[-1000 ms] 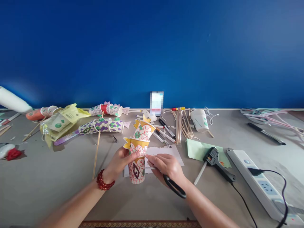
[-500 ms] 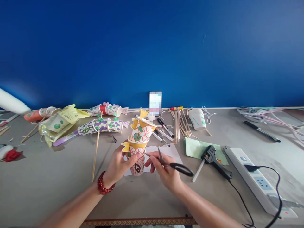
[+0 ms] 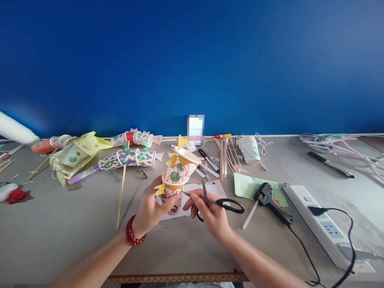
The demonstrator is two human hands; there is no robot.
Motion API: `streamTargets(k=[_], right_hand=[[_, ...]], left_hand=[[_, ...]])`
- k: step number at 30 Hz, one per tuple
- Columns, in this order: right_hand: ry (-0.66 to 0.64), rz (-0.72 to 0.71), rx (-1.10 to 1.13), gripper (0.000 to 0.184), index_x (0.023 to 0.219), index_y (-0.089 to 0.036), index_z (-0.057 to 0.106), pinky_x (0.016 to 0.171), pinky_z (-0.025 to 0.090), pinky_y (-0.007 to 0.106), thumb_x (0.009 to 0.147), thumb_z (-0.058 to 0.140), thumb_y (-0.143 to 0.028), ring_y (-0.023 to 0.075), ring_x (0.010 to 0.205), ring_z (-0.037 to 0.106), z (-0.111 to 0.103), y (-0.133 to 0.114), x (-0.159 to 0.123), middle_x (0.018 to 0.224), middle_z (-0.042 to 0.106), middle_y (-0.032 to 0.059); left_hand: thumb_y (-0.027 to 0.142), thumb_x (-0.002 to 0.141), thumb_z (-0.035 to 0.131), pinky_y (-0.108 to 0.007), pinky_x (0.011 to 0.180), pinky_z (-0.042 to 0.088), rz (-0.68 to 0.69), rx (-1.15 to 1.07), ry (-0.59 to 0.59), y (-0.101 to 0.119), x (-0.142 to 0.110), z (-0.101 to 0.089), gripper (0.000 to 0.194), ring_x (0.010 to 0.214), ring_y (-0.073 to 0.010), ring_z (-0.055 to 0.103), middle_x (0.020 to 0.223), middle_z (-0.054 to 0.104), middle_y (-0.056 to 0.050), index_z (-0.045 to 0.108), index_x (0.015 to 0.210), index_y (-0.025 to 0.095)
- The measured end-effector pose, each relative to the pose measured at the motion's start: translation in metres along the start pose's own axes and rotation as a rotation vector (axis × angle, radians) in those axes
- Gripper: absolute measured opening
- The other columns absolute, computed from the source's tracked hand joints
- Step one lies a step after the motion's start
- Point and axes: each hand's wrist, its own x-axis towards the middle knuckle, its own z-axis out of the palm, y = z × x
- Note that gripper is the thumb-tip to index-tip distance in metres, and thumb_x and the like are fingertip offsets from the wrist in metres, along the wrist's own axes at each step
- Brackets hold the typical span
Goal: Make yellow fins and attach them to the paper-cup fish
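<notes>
Tipped since the earlier frame, the cup stack [image 3: 180,171] is clamped in my left hand [image 3: 151,212] over white paper [image 3: 218,193]. Bare tabletop [image 3: 186,252] separates it from the front edge [image 3: 180,277]. My right hand [image 3: 213,214] grips scissors [image 3: 221,203], their second loop [image 3: 198,216] newly visible.

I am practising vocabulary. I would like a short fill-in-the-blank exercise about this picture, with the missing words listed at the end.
1. The left hand holds patterned paper cups whose pointed fins are coloured ______.
2. The left arm wears a red beaded ______.
3. The right hand holds a pair of black-handled ______ with the blades apart.
4. To the right of the glue gun lies a white power ______ with a black plug in it.

Missing words: yellow; bracelet; scissors; strip.
</notes>
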Motion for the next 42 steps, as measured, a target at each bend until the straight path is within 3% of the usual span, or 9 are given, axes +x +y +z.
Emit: streamTargets(k=[8, 12, 17, 21, 24, 28, 34, 38, 42], right_hand=[[0.055, 0.28, 0.229, 0.053, 0.066, -0.014, 0.07, 0.043, 0.041, 0.022, 0.1, 0.049, -0.05, 0.0103, 0.045, 0.053, 0.008, -0.001, -0.001, 0.058, 0.067, 0.0056], [0.007, 0.007, 0.033, 0.032, 0.101, -0.017, 0.071, 0.051, 0.049, 0.024, 0.101, 0.05, -0.042, 0.0117, 0.051, 0.061, 0.0, -0.001, -0.001, 0.076, 0.074, 0.0052], [-0.17, -0.54, -0.604, 0.032, 0.128, -0.021, 0.063, 0.058, 0.05, 0.028, 0.101, 0.046, -0.023, 0.0165, 0.059, 0.064, -0.018, -0.009, 0.009, 0.075, 0.073, 0.0052], [-0.226, -0.696, -0.782, 0.037, 0.133, -0.016, 0.059, 0.053, 0.044, 0.028, 0.098, 0.046, -0.017, 0.0181, 0.055, 0.061, -0.027, -0.012, 0.016, 0.067, 0.068, 0.0042], [-0.204, -0.595, -0.629, 0.033, 0.128, -0.018, 0.062, 0.057, 0.047, 0.027, 0.098, 0.048, -0.018, 0.0165, 0.057, 0.063, -0.023, -0.008, 0.012, 0.073, 0.071, 0.0045], [-0.066, -0.11, -0.114, 0.026, 0.109, -0.019, 0.069, 0.053, 0.048, 0.023, 0.101, 0.05, -0.035, 0.0115, 0.052, 0.062, -0.009, -0.001, 0.003, 0.078, 0.074, 0.0039], [0.053, 0.361, 0.349, 0.048, 0.068, -0.014, 0.071, 0.043, 0.036, 0.021, 0.094, 0.058, -0.052, 0.0091, 0.043, 0.049, 0.005, -0.005, 0.005, 0.047, 0.058, 0.0005], [0.057, 0.319, 0.33, 0.047, 0.07, -0.014, 0.07, 0.044, 0.038, 0.02, 0.096, 0.056, -0.051, 0.009, 0.045, 0.051, 0.004, -0.004, 0.003, 0.052, 0.062, 0.0019], [-0.04, -0.057, -0.006, 0.027, 0.107, -0.017, 0.07, 0.053, 0.047, 0.022, 0.101, 0.052, -0.036, 0.0104, 0.052, 0.061, -0.006, -0.002, 0.001, 0.076, 0.074, 0.0041]], left_hand=[[0.028, 0.08, 0.075, -0.04, 0.099, 0.048, 0.211, 0.196, 0.103, 0.0, -0.003, 0.002, 0.027, 0.107, -0.0302, 0.063, 0.114, 0.07, -0.01, 0.071, 0.106, 0.023], [0.033, 0.084, 0.071, -0.038, 0.091, 0.053, 0.035, 0.032, -0.013, -0.001, -0.001, 0.001, 0.028, 0.102, -0.0292, 0.068, 0.11, 0.074, -0.01, 0.07, 0.109, 0.02], [0.041, 0.085, 0.071, -0.038, 0.085, 0.056, -0.199, -0.2, -0.161, 0.004, 0.007, -0.004, 0.032, 0.098, -0.03, 0.071, 0.103, 0.078, -0.011, 0.072, 0.105, 0.017], [0.041, 0.086, 0.069, -0.037, 0.087, 0.057, -0.232, -0.257, -0.221, 0.008, 0.011, -0.005, 0.034, 0.102, -0.0302, 0.071, 0.108, 0.078, -0.01, 0.071, 0.108, 0.016], [0.04, 0.087, 0.068, -0.037, 0.084, 0.058, -0.15, -0.155, -0.185, 0.006, 0.009, -0.004, 0.031, 0.097, -0.0281, 0.072, 0.104, 0.077, -0.01, 0.07, 0.107, 0.016], [0.031, 0.085, 0.069, -0.037, 0.083, 0.057, 0.094, 0.123, -0.031, 0.001, 0.003, -0.001, 0.026, 0.093, -0.0254, 0.071, 0.101, 0.076, -0.008, 0.068, 0.108, 0.018], [0.022, 0.082, 0.07, -0.039, 0.093, 0.054, 0.405, 0.343, 0.119, -0.006, 0.001, 0.003, 0.029, 0.106, -0.0261, 0.066, 0.115, 0.069, -0.01, 0.065, 0.111, 0.02], [0.022, 0.083, 0.069, -0.036, 0.09, 0.054, 0.336, 0.297, 0.1, -0.005, 0.001, 0.003, 0.028, 0.102, -0.0246, 0.067, 0.111, 0.071, -0.009, 0.065, 0.111, 0.019], [0.03, 0.087, 0.068, -0.035, 0.088, 0.056, 0.075, 0.057, -0.059, 0.0, 0.003, -0.001, 0.024, 0.098, -0.0246, 0.071, 0.106, 0.075, -0.008, 0.069, 0.109, 0.019]])
